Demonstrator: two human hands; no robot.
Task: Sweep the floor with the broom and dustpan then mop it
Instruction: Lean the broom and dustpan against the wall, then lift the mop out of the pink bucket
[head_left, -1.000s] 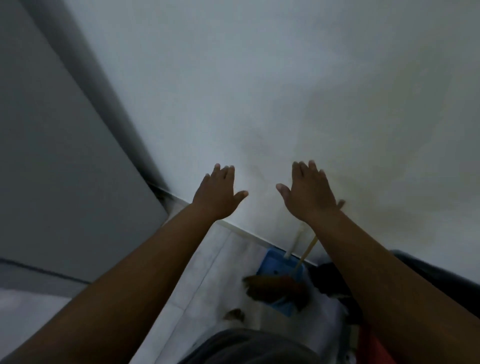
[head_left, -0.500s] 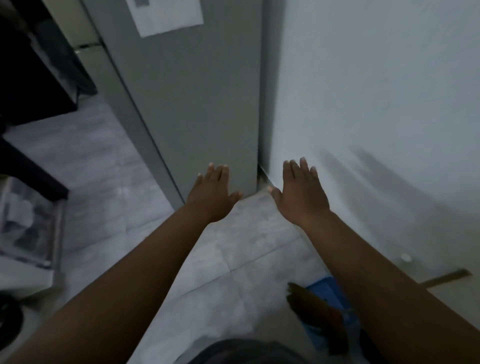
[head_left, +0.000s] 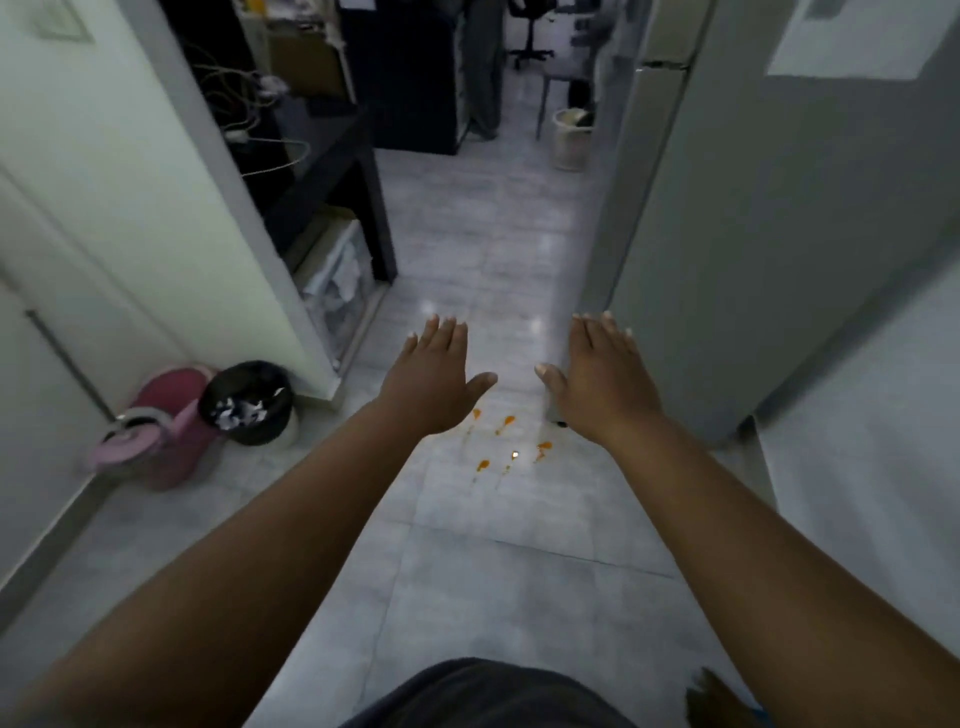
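Observation:
My left hand (head_left: 434, 382) and my right hand (head_left: 602, 382) are stretched out in front of me, palms down, fingers straight, holding nothing. Below and between them, several small orange spots (head_left: 506, 449) lie on the pale tiled floor (head_left: 498, 561). A pink mop bucket (head_left: 156, 434) stands against the left wall. At the bottom right edge, a dark brown broom tip (head_left: 709, 696) shows beside my right forearm. The dustpan is not in sight.
A black-lined bin (head_left: 249, 402) with paper scraps stands next to the pink bucket. A grey fridge (head_left: 753, 218) lines the right side. A dark table (head_left: 332, 171) with cables and a clear box under it is on the left. A white bin (head_left: 569, 137) and a chair stand far ahead.
The view has swung left, from the white wall and fridge side to the corridor. The blue dustpan has left the frame. Both hands stay stretched out and empty.

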